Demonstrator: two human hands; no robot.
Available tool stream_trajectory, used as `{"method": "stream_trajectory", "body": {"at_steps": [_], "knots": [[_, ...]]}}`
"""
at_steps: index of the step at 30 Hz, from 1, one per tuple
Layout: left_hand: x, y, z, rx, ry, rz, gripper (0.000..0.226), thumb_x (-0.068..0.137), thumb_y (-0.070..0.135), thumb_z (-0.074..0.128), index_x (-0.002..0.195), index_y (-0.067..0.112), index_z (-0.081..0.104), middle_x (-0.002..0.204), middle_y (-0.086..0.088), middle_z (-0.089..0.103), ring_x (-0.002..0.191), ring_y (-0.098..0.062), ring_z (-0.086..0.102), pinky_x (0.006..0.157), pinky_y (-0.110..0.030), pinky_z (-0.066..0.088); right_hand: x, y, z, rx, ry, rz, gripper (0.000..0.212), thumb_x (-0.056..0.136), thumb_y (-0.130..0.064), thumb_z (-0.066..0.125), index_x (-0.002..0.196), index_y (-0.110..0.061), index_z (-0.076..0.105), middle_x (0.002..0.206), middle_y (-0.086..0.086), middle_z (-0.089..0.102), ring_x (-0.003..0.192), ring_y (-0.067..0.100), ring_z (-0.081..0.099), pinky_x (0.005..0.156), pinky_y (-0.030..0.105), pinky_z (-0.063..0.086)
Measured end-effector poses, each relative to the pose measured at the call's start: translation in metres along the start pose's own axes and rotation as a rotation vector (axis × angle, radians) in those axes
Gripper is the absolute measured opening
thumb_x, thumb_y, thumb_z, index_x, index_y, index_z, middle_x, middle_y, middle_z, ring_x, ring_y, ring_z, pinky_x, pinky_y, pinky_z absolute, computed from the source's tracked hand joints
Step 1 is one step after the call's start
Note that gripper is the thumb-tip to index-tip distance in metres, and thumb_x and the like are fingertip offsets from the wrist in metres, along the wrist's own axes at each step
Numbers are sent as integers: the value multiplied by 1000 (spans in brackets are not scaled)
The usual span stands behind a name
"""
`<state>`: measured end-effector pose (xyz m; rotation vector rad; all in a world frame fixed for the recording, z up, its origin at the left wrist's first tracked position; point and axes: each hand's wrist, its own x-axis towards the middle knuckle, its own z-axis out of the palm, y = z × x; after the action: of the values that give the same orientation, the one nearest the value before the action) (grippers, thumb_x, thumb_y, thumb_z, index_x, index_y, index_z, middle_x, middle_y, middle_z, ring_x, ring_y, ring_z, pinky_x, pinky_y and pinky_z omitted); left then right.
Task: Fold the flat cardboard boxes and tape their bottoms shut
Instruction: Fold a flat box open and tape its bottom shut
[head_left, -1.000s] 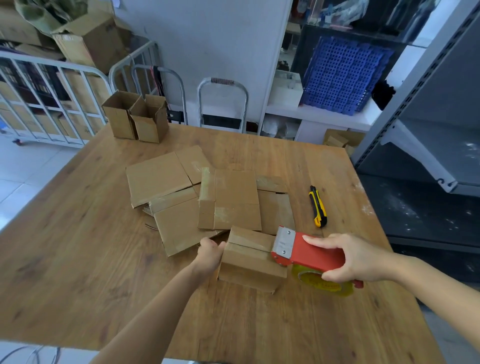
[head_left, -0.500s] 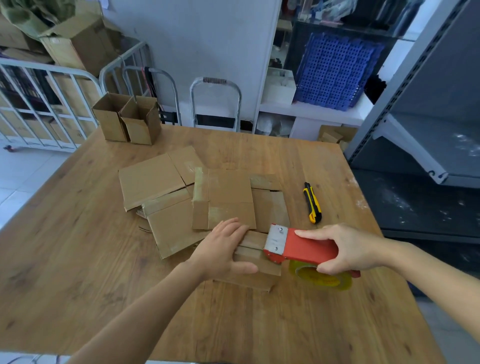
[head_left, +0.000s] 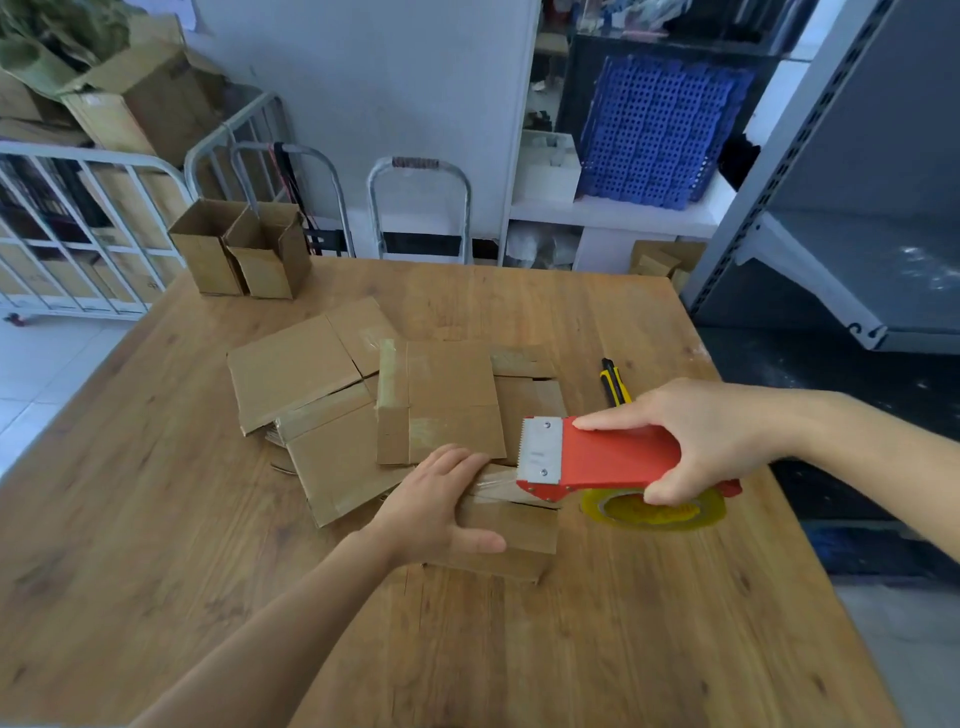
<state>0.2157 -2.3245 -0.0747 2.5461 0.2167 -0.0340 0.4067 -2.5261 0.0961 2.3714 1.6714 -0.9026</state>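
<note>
Taping step: left hand (head_left: 436, 499), fingers flat, presses shut the flaps of the small brown cardboard box (head_left: 514, 525) on the wooden table (head_left: 623, 649), steadying the seam; right hand (head_left: 696, 436) grips the red tape dispenser (head_left: 613, 457), blade over that seam.

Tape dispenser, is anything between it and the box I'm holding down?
Nothing visible. The tape dispenser, gripped by the right hand, sits at the box beside the left hand pressing it; the utility knife lies apart.
</note>
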Motion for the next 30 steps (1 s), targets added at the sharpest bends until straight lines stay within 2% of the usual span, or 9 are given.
{"method": "stream_trajectory", "body": {"at_steps": [2,4,7,10,15,20,26,28,30], "knots": [[-1,0,-1,-23,0,-12,106,63,77,61,148,21,29,145,8,33,136,-6,20,109,-19,16,-3,3,4,-93,-59,24,85,79,-48,69,146,-56,18,99,-25,42,91,1,50,73,19,46],[-1,0,0,-43,-6,-18,113,59,83,56,149,21,26,147,8,32,137,-5,19,108,-17,14,-7,9,12,-113,-103,43,87,80,-50,68,147,-56,13,98,-25,38,91,2,48,75,20,46],[-1,-1,1,-68,-16,-39,122,55,87,53,151,21,19,148,8,29,138,-5,17,111,-21,18,-11,15,25,-119,-134,39,92,79,-52,70,146,-57,6,100,-25,35,92,0,45,71,16,42],[-2,-1,0,-67,-22,-43,122,54,90,51,150,21,21,148,8,30,137,-5,19,112,-24,21,-14,24,33,-158,-169,39,96,80,-53,68,146,-57,-2,101,-23,32,93,2,43,67,15,37],[0,-2,-1,-38,-39,-43,119,55,92,49,149,24,23,146,10,30,135,-2,19,113,-27,22,-32,51,38,-208,-188,73,95,80,-53,67,146,-58,-1,99,-19,36,89,1,42,69,17,38],[1,-1,-1,-9,-43,-41,117,57,92,49,148,23,25,144,12,31,131,2,19,112,-30,25,-27,61,64,-187,-208,67,104,72,-62,72,146,-58,-2,98,-21,33,88,-2,39,65,18,34],[1,-2,0,34,-49,-20,113,59,93,44,148,24,29,142,12,34,129,2,21,112,-32,28,-12,71,80,-114,-152,62,96,78,-48,68,146,-59,1,98,-16,36,90,7,45,67,20,38],[3,-3,0,88,-48,0,114,61,96,37,148,22,30,142,10,36,131,-3,25,116,-37,24,-9,70,84,-87,-149,60,95,79,-45,68,145,-59,1,103,-11,39,93,9,46,70,22,43],[5,-2,-2,227,-86,33,120,61,99,23,151,19,25,146,5,35,140,-13,23,121,-41,6,-6,70,90,-71,-145,50,95,80,-44,68,145,-60,0,104,-10,39,92,9,47,75,27,47]]}}
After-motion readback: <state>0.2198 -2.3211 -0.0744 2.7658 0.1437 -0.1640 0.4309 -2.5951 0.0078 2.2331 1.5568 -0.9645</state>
